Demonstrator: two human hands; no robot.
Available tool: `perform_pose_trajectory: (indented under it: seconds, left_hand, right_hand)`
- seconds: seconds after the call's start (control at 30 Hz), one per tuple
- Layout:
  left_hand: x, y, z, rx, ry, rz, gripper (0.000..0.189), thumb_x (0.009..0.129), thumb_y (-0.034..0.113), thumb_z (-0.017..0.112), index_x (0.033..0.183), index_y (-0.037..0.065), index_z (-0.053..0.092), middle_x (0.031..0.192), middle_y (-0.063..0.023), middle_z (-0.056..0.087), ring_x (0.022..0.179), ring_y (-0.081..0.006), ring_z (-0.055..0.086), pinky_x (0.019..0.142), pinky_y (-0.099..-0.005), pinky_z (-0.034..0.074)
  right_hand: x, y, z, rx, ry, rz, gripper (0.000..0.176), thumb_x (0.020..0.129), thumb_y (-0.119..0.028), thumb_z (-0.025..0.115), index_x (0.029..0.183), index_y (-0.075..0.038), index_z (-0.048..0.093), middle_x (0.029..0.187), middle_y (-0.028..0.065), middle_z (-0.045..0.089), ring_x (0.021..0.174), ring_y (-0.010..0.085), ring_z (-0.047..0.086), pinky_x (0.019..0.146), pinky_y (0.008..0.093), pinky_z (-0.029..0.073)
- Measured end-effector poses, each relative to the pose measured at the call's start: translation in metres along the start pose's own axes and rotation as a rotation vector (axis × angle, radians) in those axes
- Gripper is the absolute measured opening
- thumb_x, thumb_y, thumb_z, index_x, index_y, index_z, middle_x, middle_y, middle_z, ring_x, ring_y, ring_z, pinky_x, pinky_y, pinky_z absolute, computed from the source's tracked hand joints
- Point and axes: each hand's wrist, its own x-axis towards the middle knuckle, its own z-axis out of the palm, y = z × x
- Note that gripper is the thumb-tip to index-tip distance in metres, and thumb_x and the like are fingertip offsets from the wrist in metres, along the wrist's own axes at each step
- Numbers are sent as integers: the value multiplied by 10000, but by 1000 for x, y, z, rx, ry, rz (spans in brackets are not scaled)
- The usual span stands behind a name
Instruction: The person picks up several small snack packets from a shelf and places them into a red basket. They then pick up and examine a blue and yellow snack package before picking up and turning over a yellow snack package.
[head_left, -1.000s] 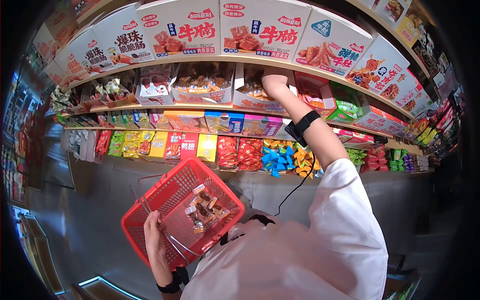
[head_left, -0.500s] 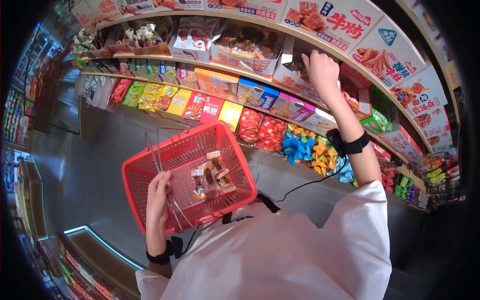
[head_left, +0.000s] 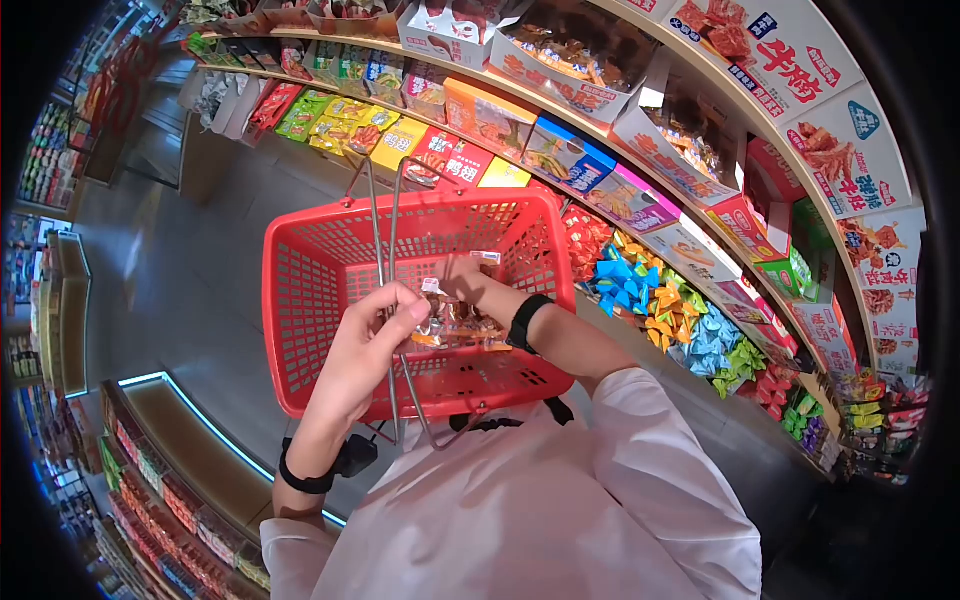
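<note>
My left hand (head_left: 375,345) is closed round the thin metal handles (head_left: 384,240) of a red shopping basket (head_left: 272,320), which hangs in front of my white shirt. Inside the basket, my right hand (head_left: 468,280) reaches down over several small clear snack packets (head_left: 450,325) with brown contents and white and orange labels. Its fingers are dim and blurred among the packets, so I cannot tell whether they hold one. Black bands circle both wrists.
Curved shelves run along the back and right. An open white box (head_left: 690,135) of packets stands there beside another snack box (head_left: 575,65). Below them lie blue packets (head_left: 625,275) and orange packets (head_left: 672,310). A light-edged display counter (head_left: 200,440) stands at lower left.
My right hand has come from the open box on the shelf down into the basket. The basket appears more level and further right, and my left hand remains on the handles.
</note>
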Motion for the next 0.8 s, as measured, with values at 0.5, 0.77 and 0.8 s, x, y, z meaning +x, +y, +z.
perform_pose_trajectory:
  seconds: [0.5,0.77,0.8]
  left_hand:
    - [-1,7,12,92,-137,-20,148,868,134,521,755,43,490,691,33,433,628,-46,352,562,-203,295]
    - [26,-12,-8,117,-38,-66,70,822,119,600,809,78,544,664,74,402,600,-16,365,526,-172,293]
    - [27,-15,-8,135,-22,-31,104,795,98,628,864,77,553,668,75,395,599,-14,365,528,-169,295]
  right_hand:
    - [16,19,83,330,48,38,222,674,-207,630,778,-11,641,790,200,621,781,331,623,656,401,511]
    - [-38,-23,-75,412,127,44,216,682,-162,611,726,49,620,611,183,614,626,266,652,538,366,510]
    - [-50,-21,-94,569,103,113,206,691,-152,604,709,53,613,595,171,611,613,250,651,518,347,504]
